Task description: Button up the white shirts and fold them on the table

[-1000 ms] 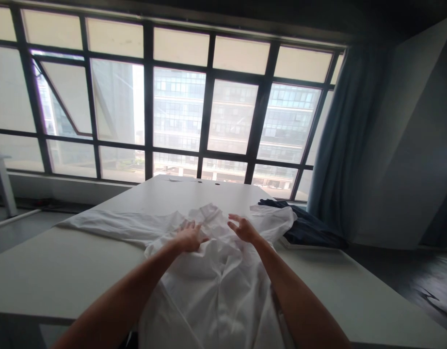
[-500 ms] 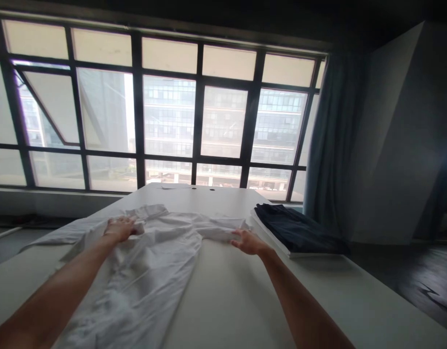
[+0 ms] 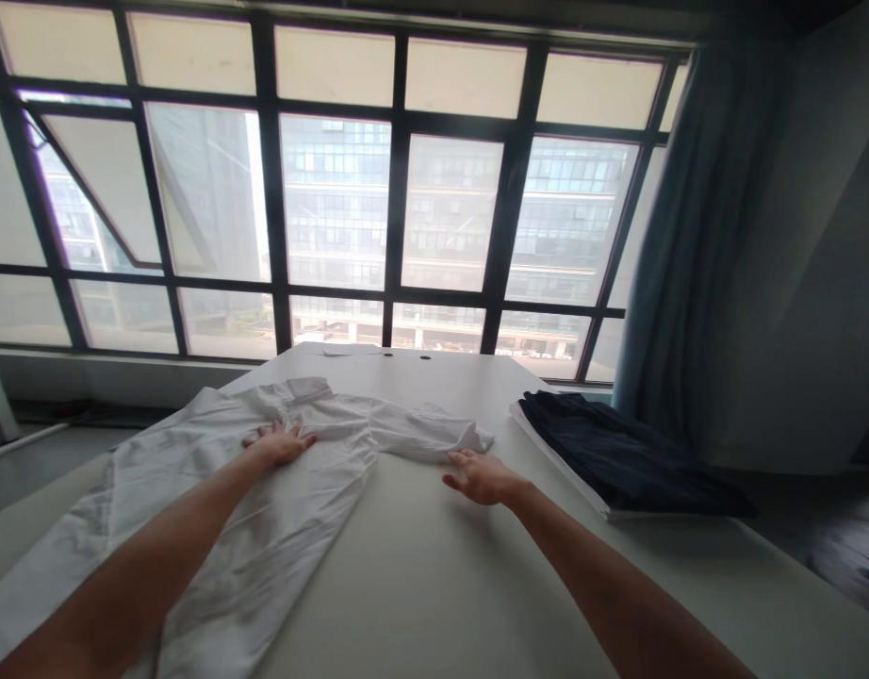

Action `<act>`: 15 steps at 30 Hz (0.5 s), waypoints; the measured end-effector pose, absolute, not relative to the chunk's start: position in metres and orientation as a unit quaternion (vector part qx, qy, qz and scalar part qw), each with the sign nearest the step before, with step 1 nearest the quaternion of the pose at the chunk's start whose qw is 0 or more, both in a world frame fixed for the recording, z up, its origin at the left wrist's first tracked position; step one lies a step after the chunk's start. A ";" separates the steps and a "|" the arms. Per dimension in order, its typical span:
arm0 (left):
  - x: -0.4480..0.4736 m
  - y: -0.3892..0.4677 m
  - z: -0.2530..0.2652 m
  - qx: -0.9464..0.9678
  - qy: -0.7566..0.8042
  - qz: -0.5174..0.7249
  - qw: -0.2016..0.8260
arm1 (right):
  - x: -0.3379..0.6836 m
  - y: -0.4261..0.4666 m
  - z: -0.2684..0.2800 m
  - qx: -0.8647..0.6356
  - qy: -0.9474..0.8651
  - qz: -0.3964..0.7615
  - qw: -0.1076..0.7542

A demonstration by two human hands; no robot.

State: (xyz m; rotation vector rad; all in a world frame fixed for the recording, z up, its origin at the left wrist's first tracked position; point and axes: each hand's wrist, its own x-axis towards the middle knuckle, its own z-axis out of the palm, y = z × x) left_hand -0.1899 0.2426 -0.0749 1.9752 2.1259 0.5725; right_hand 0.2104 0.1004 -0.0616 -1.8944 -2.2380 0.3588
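A creased white shirt (image 3: 265, 538) is spread over the white table, its body reaching down toward me on the left. One short sleeve (image 3: 424, 434) points right. My left hand (image 3: 283, 443) lies on the upper part of the shirt with its fingers spread, pressing the cloth. At the sleeve's end is my right hand (image 3: 483, 479), its fingers apart and the fingertips at the lower edge of the cloth. Whether they touch it is hard to tell. My left forearm covers part of the shirt's body.
A folded dark navy garment (image 3: 618, 453) lies on a white one (image 3: 562, 462) at the right of the table (image 3: 420, 585). Windows with dark frames (image 3: 398, 207) run behind the table, and a grey-blue curtain (image 3: 681, 255) hangs at the right.
My left hand has gone from bunching cloth to lying flat, farther right on the shirt. The shirt's left side now spreads wider toward me. My right hand stays near the sleeve end.
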 end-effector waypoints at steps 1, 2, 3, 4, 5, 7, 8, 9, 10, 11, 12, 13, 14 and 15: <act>-0.186 0.255 -0.075 0.658 0.730 0.161 0.090 | 0.214 0.103 -0.059 -0.641 -0.753 0.107 0.097; -0.183 0.268 -0.075 0.657 0.737 0.137 0.085 | 0.220 0.104 -0.055 -0.644 -0.753 0.090 0.102; -0.180 0.281 -0.075 0.662 0.734 0.125 0.079 | 0.227 0.104 -0.052 -0.646 -0.752 0.071 0.106; -0.178 0.295 -0.075 0.666 0.733 0.111 0.076 | 0.236 0.102 -0.047 -0.650 -0.750 0.049 0.111; -0.177 0.308 -0.075 0.670 0.732 0.098 0.075 | 0.246 0.100 -0.043 -0.655 -0.746 0.025 0.115; -0.178 0.329 -0.076 0.678 0.726 0.079 0.079 | 0.270 0.091 -0.033 -0.681 -0.722 -0.022 0.116; -0.179 0.337 -0.075 0.684 0.722 0.071 0.083 | 0.283 0.086 -0.028 -0.704 -0.700 -0.042 0.111; -0.181 0.342 -0.075 0.690 0.716 0.065 0.086 | 0.297 0.080 -0.025 -0.733 -0.671 -0.055 0.103; -0.182 0.345 -0.074 0.695 0.711 0.063 0.087 | 0.310 0.074 -0.022 -0.764 -0.635 -0.061 0.090; -0.183 0.345 -0.074 0.697 0.708 0.068 0.087 | 0.323 0.068 -0.021 -0.798 -0.596 -0.059 0.076; -0.183 0.343 -0.073 0.700 0.705 0.080 0.083 | 0.335 0.062 -0.022 -0.828 -0.555 -0.054 0.062; -0.181 0.338 -0.072 0.703 0.700 0.100 0.077 | 0.346 0.056 -0.023 -0.853 -0.518 -0.046 0.050; -0.179 0.332 -0.071 0.709 0.691 0.122 0.070 | 0.355 0.051 -0.026 -0.871 -0.487 -0.040 0.044; -0.175 0.325 -0.072 0.717 0.680 0.142 0.065 | 0.363 0.046 -0.030 -0.885 -0.463 -0.036 0.043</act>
